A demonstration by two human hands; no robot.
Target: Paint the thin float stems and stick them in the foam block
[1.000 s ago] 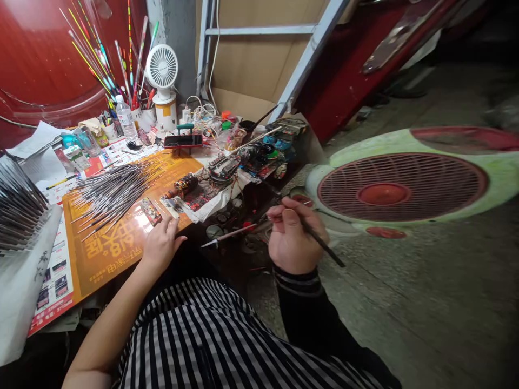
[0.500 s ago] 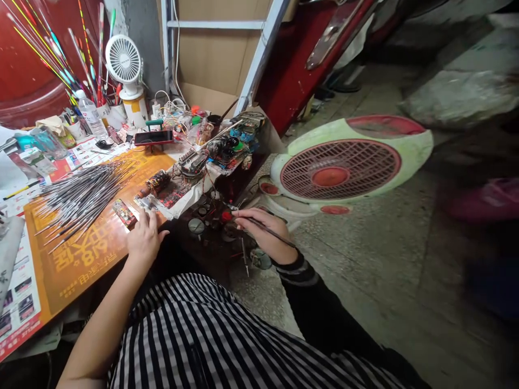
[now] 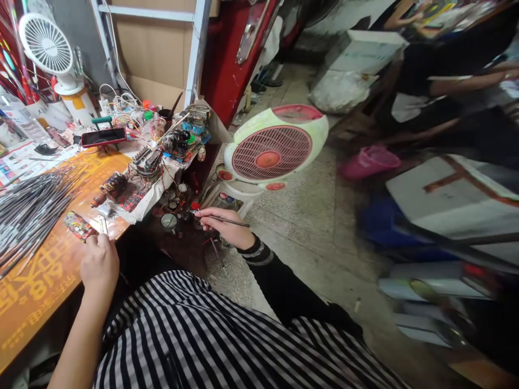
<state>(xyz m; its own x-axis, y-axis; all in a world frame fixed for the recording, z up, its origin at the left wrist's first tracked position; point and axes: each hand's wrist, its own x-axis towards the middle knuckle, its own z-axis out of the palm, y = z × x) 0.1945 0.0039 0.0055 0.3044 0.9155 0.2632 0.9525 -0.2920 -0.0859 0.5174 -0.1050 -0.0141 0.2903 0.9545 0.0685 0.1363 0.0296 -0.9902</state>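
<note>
Stick lies pinched in the right hand, left hand curled, its hold unclear.

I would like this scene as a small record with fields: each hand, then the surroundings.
Left hand: at the edge of the glossy orange table, beside a small flat paint-spotted piece; grip unclear
Right hand: holds a thin dark brush-like stick
On the table: pile of thin dark rods; small round white fan farther back
Right of the table: pale green fan with red grille; farther right, pink plastic bucket
</note>
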